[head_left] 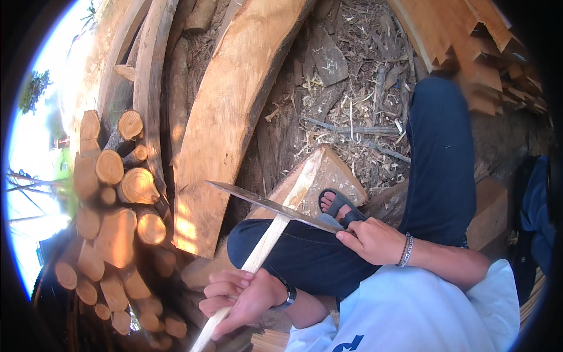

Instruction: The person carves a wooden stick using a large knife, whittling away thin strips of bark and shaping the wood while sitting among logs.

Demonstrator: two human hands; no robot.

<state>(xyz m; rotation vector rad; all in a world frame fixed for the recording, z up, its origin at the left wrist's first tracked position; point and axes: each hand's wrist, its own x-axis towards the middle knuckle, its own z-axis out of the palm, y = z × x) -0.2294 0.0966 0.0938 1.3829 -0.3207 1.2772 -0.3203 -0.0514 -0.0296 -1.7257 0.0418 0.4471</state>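
My left hand is closed round the lower part of a long pale wooden stick, which slants up and away from me. The stick's far end lies over a wooden block whose top is scarred. In my right hand is a machete, its handle hidden inside the fist. The machete's dark blade points left and crosses the stick just beyond my knee, seemingly touching it.
A broad plank leans beyond my left knee. Stacked logs with cut ends stand at the left. Sawn boards lie at the far right. Wood shavings cover the ground ahead; my sandalled foot is close beside the block.
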